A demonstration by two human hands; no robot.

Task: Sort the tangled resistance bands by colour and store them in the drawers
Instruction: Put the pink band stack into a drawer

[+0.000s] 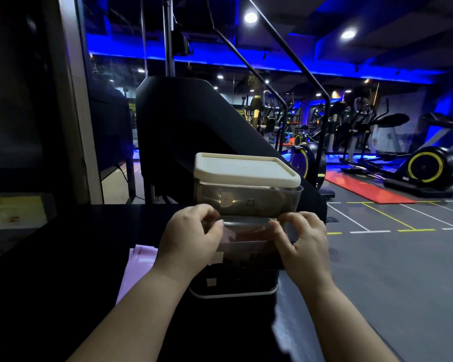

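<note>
Both hands at the drawer unit [247, 170]. Left hand [191, 239] and right hand [305, 244] curl their fingers over the front rim of the middle drawer [246, 227], one pinch at each end. The drawer's long axis runs straight across between the fingertips. Top drawer [249, 202] sits just above the knuckles. Pink bands [139, 267] lie flat on the black table [71, 257], below and left of the left fingers, nearer that hand, untouched. Drawer contents unclear through the tinted plastic.

Single head-worn wide view (forward, slightly down), close to the drawer unit [247, 202]
</note>
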